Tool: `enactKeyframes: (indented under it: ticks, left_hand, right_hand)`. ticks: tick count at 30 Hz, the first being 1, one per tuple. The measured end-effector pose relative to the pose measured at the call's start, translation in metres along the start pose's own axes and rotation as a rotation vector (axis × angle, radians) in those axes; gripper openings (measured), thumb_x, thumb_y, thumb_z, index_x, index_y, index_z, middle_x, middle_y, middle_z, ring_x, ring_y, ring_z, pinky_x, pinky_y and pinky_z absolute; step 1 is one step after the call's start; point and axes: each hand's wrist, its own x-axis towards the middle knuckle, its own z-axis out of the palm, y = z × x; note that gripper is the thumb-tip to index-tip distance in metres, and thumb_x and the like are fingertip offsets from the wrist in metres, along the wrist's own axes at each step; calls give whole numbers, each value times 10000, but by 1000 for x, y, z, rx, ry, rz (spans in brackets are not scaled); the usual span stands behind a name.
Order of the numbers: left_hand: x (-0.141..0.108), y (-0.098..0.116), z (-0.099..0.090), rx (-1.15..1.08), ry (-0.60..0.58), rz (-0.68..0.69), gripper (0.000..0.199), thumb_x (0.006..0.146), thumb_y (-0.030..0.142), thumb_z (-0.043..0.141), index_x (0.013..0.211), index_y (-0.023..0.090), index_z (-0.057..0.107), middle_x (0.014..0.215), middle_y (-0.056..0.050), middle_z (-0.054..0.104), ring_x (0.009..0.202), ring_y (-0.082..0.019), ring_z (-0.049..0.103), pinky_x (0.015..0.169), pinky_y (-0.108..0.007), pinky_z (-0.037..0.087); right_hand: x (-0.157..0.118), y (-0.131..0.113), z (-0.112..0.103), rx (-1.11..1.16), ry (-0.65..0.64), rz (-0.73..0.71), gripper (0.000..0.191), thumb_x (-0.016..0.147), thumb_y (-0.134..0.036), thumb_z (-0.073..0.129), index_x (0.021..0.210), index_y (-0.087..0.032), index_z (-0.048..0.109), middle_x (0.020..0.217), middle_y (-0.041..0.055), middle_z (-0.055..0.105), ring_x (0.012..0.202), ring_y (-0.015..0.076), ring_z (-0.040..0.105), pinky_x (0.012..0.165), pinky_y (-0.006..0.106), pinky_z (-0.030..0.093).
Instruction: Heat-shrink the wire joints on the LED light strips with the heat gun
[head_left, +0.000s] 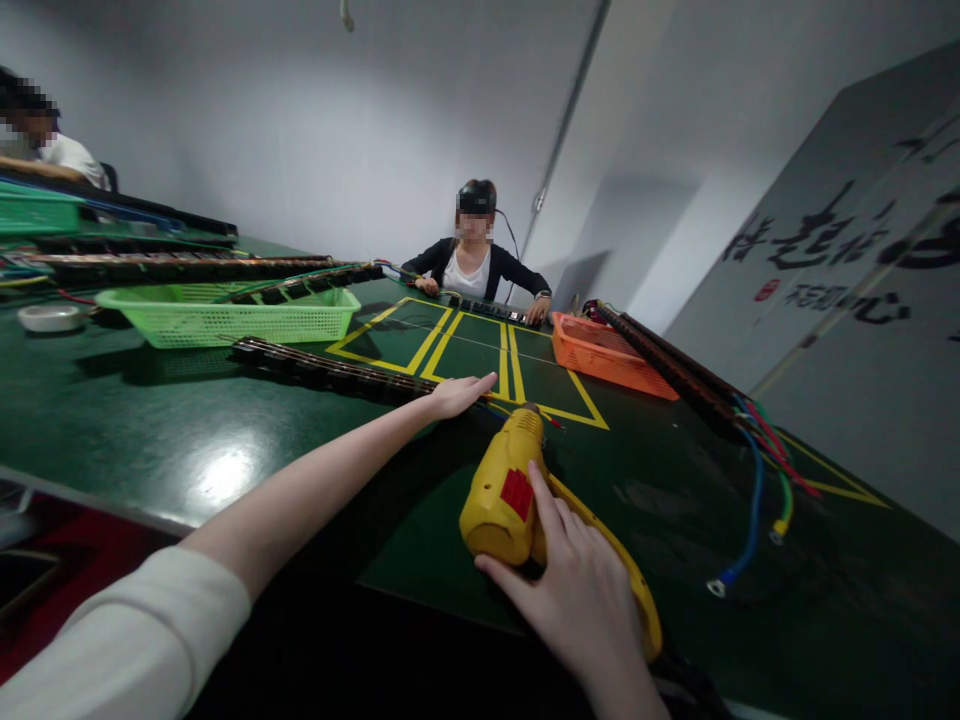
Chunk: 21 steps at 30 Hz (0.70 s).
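Observation:
My right hand [581, 575] is wrapped round the handle of a yellow heat gun [499, 490] with a red patch on its side. The nozzle points away from me, close to thin wires [553, 421] with red ends. My left hand [459, 396] lies with fingers stretched out at the near end of a long dark strip [322, 370] of linked black blocks. Its fingertips are just beyond the nozzle, on the left. Whether the palm presses on the strip or the wires is hidden.
A green basket [247, 325] stands at left, with strips across it. At right an orange basket [600, 350] bears another strip [667, 365] with coloured cables [757, 500] hanging off. Yellow tape lines [525, 375] mark the green table [300, 450]. Opposite sits a person [472, 265]; another is far left.

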Motion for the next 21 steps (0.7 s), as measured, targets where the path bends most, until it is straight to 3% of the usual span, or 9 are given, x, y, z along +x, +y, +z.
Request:
enactKeyframes:
  ticks: [5,11,18,21]
  left_hand:
    - [-3,3,-2,-18,-2,-18,741,893,630,89,1133,170,619,1244,-82,582,1138,-288,526,989,-378,356]
    - [0,-2,2,-39,33,21,680,899,603,140,1054,177,647,1186,-80,613,1091,-283,549,976,-380,367]
    - [7,-16,11,-436,269,248,472,900,450,290,860,138,642,939,-71,665,900,-184,599,849,-276,454]
    - [7,-19,5,-543,384,305,414,887,419,328,818,129,616,858,-68,651,783,-161,596,736,-256,473]
  right_hand:
    - [-3,11,1,-110,31,83,941,722,-659,551,1460,-203,186,1153,121,625,957,311,622,774,421,508]
    - [-3,15,-3,-73,-9,82,947,721,-656,550,1460,-166,214,1194,152,607,1022,335,602,819,455,500]
    - [-11,1,-15,243,-223,-7,1031,642,-623,664,1468,-233,186,1355,100,496,1185,291,509,981,445,416]
    - [-3,-8,-33,437,-351,-65,842,725,-631,594,1433,-308,274,1387,31,473,1214,229,493,992,370,415]
